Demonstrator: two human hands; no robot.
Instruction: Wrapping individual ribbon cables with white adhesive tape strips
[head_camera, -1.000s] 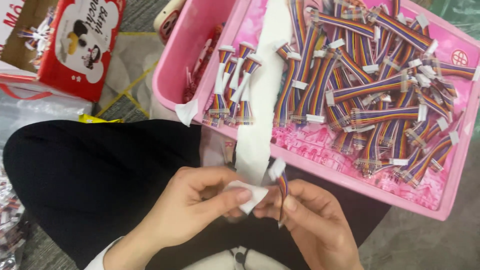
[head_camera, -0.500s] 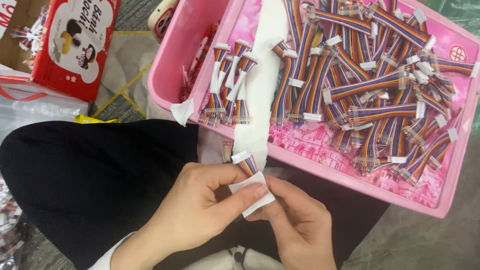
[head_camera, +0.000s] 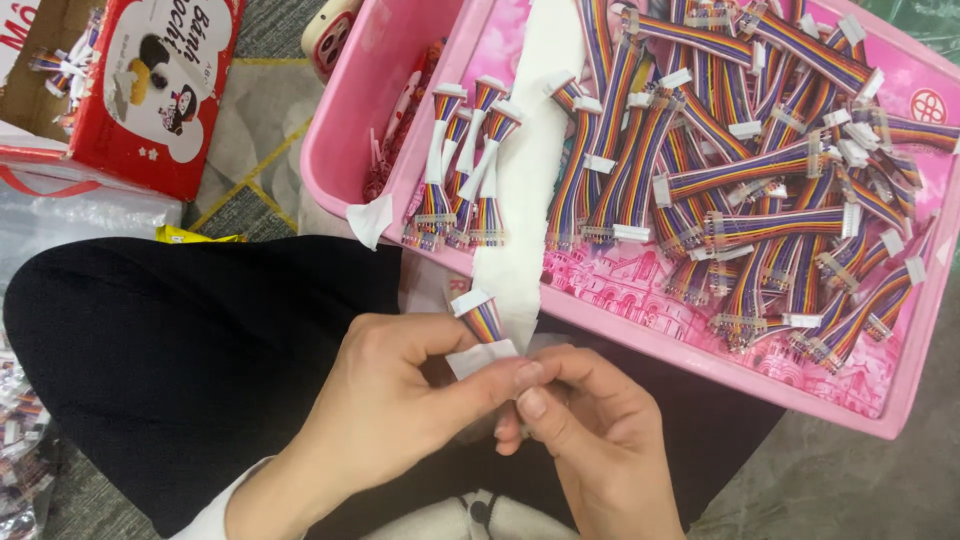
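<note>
My left hand (head_camera: 400, 400) and my right hand (head_camera: 590, 430) meet over my lap and together pinch a short rainbow ribbon cable (head_camera: 483, 318) with a white connector on top. A small white piece of tape (head_camera: 478, 357) is wrapped around the cable between my thumbs. A long white tape strip (head_camera: 530, 180) hangs from the pink tray (head_camera: 640, 335) down toward my hands. The tray holds several loose rainbow cables (head_camera: 760, 180) on the right and a row of taped cables (head_camera: 465, 170) on the left.
A red cardboard box (head_camera: 150, 90) with a cartoon picture stands at the upper left, with a clear plastic bag (head_camera: 70, 215) below it. My black trouser leg (head_camera: 200, 350) fills the lower left. A patterned mat lies under the tray.
The cable has turned upright between my fingers, and the white tape piece has been folded tighter around it. My hands have closed together and shifted slightly right.
</note>
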